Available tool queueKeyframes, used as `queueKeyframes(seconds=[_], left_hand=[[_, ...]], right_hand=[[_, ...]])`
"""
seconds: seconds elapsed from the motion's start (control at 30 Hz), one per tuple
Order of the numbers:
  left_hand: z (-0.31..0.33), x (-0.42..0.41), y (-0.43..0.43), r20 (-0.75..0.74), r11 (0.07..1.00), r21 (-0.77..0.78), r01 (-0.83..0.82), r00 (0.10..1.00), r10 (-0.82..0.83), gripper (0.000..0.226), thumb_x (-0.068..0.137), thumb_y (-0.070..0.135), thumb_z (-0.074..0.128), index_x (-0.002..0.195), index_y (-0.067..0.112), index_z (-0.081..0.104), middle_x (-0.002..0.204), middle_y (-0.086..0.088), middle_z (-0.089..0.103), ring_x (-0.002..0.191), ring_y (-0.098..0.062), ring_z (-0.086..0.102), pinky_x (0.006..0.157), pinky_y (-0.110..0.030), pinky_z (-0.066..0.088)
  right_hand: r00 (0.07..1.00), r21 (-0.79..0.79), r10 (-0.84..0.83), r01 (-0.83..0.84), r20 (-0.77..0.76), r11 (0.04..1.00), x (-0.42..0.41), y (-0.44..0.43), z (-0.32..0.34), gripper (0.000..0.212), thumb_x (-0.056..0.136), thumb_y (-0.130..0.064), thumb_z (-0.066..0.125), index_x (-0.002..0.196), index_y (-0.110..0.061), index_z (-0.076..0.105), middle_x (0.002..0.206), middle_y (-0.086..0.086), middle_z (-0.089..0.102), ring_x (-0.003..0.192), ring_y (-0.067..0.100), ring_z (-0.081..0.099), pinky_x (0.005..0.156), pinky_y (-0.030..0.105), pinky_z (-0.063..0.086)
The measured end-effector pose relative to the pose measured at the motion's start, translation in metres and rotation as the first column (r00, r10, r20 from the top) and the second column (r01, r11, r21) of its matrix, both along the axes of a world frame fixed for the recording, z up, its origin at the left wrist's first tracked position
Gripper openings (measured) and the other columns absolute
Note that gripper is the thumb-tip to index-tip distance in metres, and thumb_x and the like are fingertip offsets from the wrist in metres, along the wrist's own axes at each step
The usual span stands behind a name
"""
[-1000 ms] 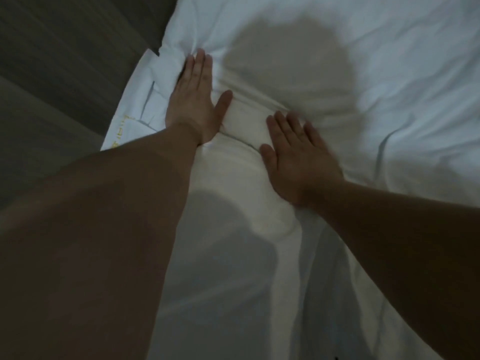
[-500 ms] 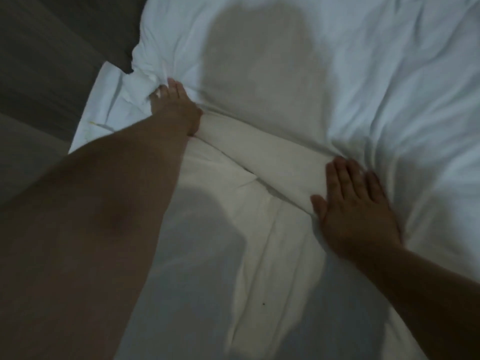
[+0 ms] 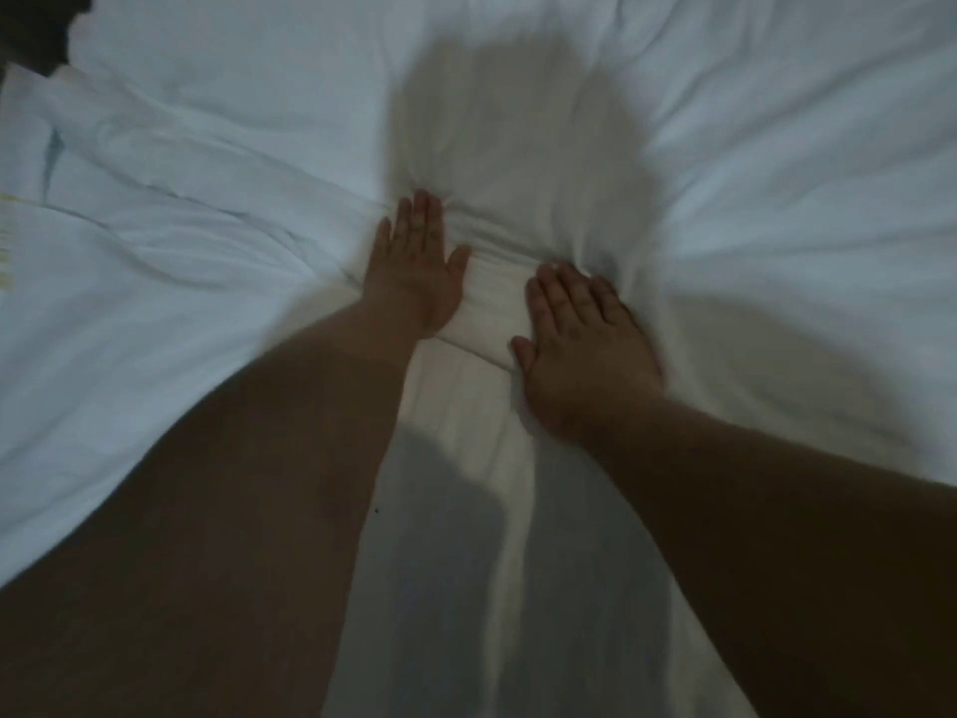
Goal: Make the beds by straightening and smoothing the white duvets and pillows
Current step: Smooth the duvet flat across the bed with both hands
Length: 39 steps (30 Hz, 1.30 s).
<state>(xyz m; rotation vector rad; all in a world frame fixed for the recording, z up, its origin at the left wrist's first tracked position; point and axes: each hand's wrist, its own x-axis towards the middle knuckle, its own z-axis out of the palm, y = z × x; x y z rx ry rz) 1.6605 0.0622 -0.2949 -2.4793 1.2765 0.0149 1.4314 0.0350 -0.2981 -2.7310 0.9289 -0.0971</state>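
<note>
I see both hands flat on the bed. The left hand presses down with straight fingers. The right hand lies flat near it, a bit closer to me. Between them sits a thick fold of the white duvet. The duvet is wrinkled, and creases spread out from the hands. A dark shadow falls past the fingers. A bit of dark floor shows top left.
</note>
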Motion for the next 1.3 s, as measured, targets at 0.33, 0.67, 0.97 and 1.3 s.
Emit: queueKeyframes(seconds=[0.33, 0.67, 0.97, 1.3], left_hand=[[0.02, -0.126, -0.025, -0.165, 0.906, -0.16, -0.393, 0.915, 0.368, 0.066, 0.107, 0.042, 0.017, 0.16, 0.003, 0.017, 0.166, -0.023, 0.011, 0.154, -0.038, 0.012, 0.123, -0.05, 0.014], [-0.024, -0.281, -0.031, -0.138, 0.924, -0.339, 0.177, 0.962, -0.235, 0.071, 0.103, 0.046, 0.012, 0.162, 0.007, 0.01, 0.169, -0.009, 0.01, 0.156, -0.021, 0.01, 0.126, -0.044, 0.008], [-0.021, -0.29, -0.038, -0.085, 0.948, -0.298, 0.113, 0.986, -0.144, 0.071, 0.104, 0.046, 0.017, 0.16, 0.002, 0.014, 0.166, -0.018, 0.018, 0.153, -0.033, 0.021, 0.124, -0.053, 0.016], [-0.004, -0.573, -0.102, -0.143, 0.756, -0.414, 0.507, 0.784, -0.604, 0.068, 0.101, 0.038, 0.016, 0.159, 0.004, 0.023, 0.167, -0.013, 0.019, 0.155, -0.027, 0.016, 0.125, -0.048, 0.014]], right_hand=[[0.968, -0.106, -0.251, 0.247, -0.025, 0.963, -0.201, -0.036, -0.001, 0.07, 0.104, -0.048, 0.031, 0.158, -0.003, 0.028, 0.166, 0.014, 0.024, 0.155, 0.028, 0.02, 0.125, 0.05, 0.012], [0.992, -0.026, -0.12, 0.119, -0.025, 0.993, -0.221, -0.038, 0.0, 0.069, 0.105, -0.047, 0.02, 0.162, -0.009, 0.016, 0.169, 0.008, 0.011, 0.157, 0.023, 0.004, 0.126, 0.045, 0.0], [0.828, -0.058, -0.501, 0.504, -0.251, 0.862, -0.465, -0.094, 0.028, 0.073, 0.1, -0.056, -0.002, 0.162, -0.02, -0.006, 0.168, -0.005, -0.015, 0.155, 0.012, -0.013, 0.126, 0.043, -0.004], [0.84, 0.0, -0.532, 0.535, -0.104, 0.845, -0.48, -0.095, 0.007, 0.066, 0.104, -0.048, 0.0, 0.163, -0.017, -0.004, 0.169, -0.001, -0.012, 0.155, 0.016, -0.015, 0.126, 0.045, -0.006]])
